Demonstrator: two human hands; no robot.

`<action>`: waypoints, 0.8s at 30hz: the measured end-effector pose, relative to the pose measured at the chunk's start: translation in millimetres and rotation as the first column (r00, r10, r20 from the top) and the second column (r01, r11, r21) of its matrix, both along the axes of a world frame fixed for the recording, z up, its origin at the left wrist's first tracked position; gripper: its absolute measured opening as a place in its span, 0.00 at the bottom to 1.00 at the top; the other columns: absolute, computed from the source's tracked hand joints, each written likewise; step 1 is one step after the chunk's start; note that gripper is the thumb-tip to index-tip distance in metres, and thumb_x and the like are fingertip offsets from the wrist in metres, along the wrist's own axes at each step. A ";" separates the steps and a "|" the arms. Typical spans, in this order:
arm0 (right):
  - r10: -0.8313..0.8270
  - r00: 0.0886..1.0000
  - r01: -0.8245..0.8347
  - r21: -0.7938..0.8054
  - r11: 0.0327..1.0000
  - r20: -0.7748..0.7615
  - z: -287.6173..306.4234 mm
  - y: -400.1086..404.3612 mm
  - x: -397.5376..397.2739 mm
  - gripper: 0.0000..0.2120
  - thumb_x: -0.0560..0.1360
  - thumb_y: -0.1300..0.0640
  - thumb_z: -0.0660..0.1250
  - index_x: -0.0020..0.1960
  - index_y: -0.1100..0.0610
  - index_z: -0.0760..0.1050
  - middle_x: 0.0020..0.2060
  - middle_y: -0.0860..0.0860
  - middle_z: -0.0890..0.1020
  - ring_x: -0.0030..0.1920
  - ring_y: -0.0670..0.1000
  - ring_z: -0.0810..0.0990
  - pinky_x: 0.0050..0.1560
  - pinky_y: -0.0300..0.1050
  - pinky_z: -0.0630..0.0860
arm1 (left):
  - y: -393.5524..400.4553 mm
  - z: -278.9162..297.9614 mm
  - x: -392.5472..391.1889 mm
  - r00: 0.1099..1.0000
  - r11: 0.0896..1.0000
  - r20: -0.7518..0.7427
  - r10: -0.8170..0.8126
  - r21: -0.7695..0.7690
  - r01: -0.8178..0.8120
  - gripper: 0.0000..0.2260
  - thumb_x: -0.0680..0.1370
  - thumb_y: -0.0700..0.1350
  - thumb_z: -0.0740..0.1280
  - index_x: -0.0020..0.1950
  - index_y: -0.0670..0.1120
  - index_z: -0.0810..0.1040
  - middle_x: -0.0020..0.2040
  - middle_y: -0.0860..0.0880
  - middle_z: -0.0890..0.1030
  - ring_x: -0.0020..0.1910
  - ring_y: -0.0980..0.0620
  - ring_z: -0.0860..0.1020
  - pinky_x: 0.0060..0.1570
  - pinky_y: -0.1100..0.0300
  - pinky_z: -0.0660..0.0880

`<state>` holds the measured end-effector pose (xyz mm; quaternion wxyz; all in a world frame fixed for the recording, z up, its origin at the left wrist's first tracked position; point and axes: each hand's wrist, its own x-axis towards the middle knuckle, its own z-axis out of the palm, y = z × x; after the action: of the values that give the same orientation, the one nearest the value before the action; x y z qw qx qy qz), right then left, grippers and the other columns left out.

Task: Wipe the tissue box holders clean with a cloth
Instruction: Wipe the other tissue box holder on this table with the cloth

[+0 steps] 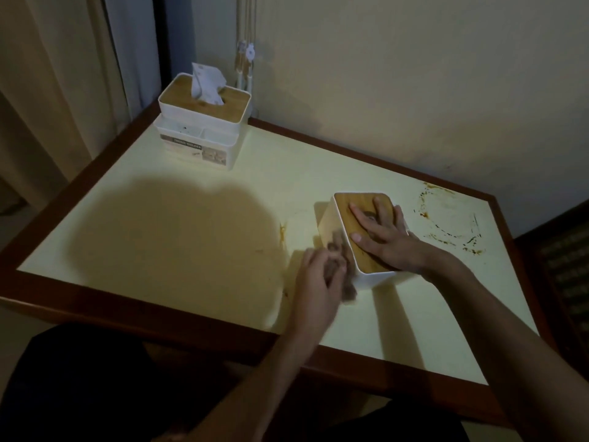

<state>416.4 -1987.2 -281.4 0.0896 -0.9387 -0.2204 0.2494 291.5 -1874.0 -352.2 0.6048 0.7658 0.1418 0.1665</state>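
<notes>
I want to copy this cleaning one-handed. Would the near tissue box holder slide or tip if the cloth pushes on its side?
Probably it would slide: the near tissue box holder looks like smooth plastic on a glossy table. The right hand presses its wooden lid, suggesting bracing helps. Its wide base makes tipping unlikely.

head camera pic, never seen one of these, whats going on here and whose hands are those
The camera is worn on a person's head and looks down at their own two bare hands, so there is no machine here. They work at a pale table with a dark wooden rim. The right hand lies flat on the wooden lid of a white tissue box holder, steadying it. The left hand grips a brownish cloth against the holder's side; it is blurred, so likely mid-wipe. A second holder with a tissue sticking out stands at the far corner. Brown ring stains mark the table on the right.
</notes>
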 end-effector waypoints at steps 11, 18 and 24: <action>0.014 1.000 -0.014 -0.005 1.000 -0.014 1.0 -1.5 0.2 0.27 0.77 0.36 0.52 0.68 0.27 0.39 0.74 0.43 0.32 0.73 0.54 0.28 0.71 0.64 0.38 | 49.2 5.2 78.7 0.993 0.997 -0.096 0.071 0.013 -0.070 0.08 0.75 0.37 0.68 0.54 0.41 0.82 0.50 0.47 0.83 0.46 0.55 0.79 0.43 0.76 0.67; 0.009 1.000 -0.009 0.006 1.000 -0.013 0.5 -0.9 0.2 0.26 0.78 0.37 0.52 0.65 0.25 0.38 0.74 0.42 0.31 0.73 0.54 0.27 0.71 0.65 0.38 | 35.4 -20.4 71.4 0.985 0.987 -0.147 0.093 0.141 -0.072 0.02 0.72 0.37 0.69 0.43 0.41 0.80 0.42 0.42 0.82 0.42 0.45 0.79 0.44 0.57 0.74; 0.011 1.000 -0.011 -0.005 1.000 -0.009 -0.8 -1.1 1.3 0.27 0.77 0.37 0.52 0.67 0.26 0.39 0.74 0.43 0.31 0.73 0.53 0.27 0.71 0.65 0.38 | -1.3 -24.3 -3.8 0.974 0.966 -0.207 -0.086 0.221 0.133 0.10 0.74 0.44 0.70 0.34 0.47 0.74 0.35 0.54 0.69 0.36 0.56 0.69 0.33 0.71 0.63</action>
<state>417.7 -1988.3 -282.2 0.0871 -0.9366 -0.2244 0.2547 287.8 -1875.2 -376.5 0.5021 0.8508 0.1373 0.0720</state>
